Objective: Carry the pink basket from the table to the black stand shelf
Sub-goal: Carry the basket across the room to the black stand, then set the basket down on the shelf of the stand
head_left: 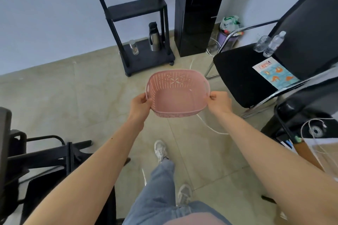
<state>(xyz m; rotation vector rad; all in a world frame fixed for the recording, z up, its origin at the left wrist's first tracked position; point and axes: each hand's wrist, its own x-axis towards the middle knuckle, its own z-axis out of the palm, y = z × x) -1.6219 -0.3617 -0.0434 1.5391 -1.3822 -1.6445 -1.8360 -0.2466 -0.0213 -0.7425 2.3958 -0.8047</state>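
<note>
Both hands clamped on the pink basket (176,93): my left hand (140,105) pinches its left rim, right hand (219,103) its right rim. Basket sits mid-frame, held over bare floor tiles (73,100), opening up, tilted toward me, long axis left-right, nothing inside. Black stand shelf (136,8) is upper center; its base holds a steel flask (154,37) and a jar (134,47). Black chair (243,76) close at right.

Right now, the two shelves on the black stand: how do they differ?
The upper shelf is bare; the base shelf holds a steel thermos and a small jar. The upper shelf looks narrower and sits raised between the posts; the base shelf is broader, at floor level on casters. Both are flat and black.
</note>
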